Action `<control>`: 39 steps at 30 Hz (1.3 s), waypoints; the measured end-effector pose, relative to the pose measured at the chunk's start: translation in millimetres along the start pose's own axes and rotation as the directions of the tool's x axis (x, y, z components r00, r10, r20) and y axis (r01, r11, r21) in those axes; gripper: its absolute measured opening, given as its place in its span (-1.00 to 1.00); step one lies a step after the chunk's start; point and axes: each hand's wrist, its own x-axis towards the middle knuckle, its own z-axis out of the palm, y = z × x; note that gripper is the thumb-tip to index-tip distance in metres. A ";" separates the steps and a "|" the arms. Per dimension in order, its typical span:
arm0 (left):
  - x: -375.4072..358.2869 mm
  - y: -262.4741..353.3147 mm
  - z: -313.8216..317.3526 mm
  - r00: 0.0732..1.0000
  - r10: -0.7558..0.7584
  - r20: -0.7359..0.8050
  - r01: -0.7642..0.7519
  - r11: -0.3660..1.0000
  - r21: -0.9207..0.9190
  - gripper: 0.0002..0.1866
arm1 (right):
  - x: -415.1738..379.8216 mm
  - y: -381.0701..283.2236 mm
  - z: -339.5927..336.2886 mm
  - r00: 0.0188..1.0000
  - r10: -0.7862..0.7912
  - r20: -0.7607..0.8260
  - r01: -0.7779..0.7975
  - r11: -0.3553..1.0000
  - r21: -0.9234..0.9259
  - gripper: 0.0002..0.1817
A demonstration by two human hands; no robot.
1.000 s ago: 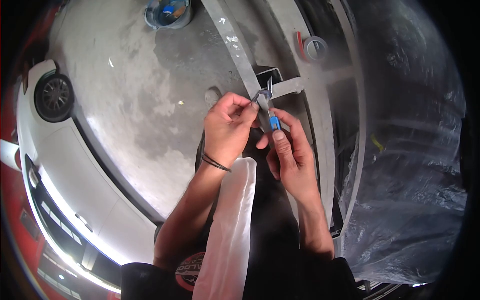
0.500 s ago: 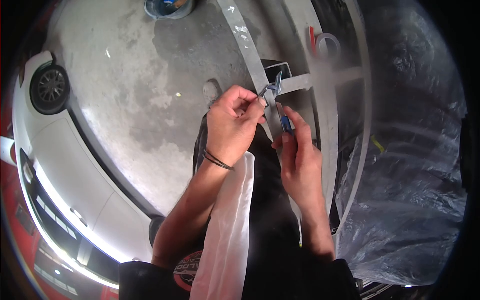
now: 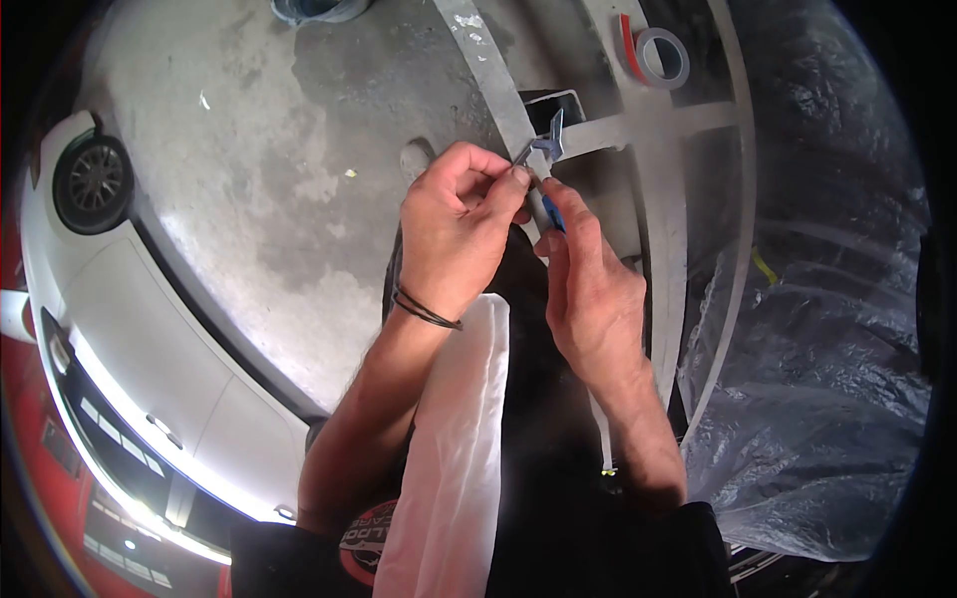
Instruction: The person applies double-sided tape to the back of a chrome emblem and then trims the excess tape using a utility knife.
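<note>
Between its thumb and fingers my left hand pinches a small dark grey clip-like part with a flat bluish plate at its far end. My right hand is wrapped round a blue-handled cutter, the index finger stretched along it. The cutter's tip is close to my left fingertips, and whether it touches the part is hidden. Both hands are over a grey metal frame. A white cloth hangs down the front of my body.
A roll of tape with a red strip beside it lies on the frame. Clear plastic sheeting covers the right side. A white car stands at the left. A bucket is on the floor at the top.
My right hand has moved up and left with the cutter, closer to my left fingertips. My left hand still holds the small part. The view has shifted slightly.
</note>
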 end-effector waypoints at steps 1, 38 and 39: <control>0.1 0.0 0.5 1.000 -0.001 -0.002 0.001 1.000 -0.002 -0.86 | 0.6 1.4 0.6 1.000 -0.026 -0.007 0.026 0.999 -0.024 -0.38; 1.4 -3.0 0.3 0.999 0.037 -0.015 -0.038 0.998 -0.044 -0.85 | 0.6 -4.1 4.4 0.999 -0.006 -0.053 0.002 0.997 -0.072 -0.38; 1.5 -3.5 0.1 0.999 0.034 -0.017 -0.034 0.998 -0.054 -0.86 | 0.5 -2.3 5.3 0.997 -0.036 -0.068 0.030 0.996 -0.084 -0.36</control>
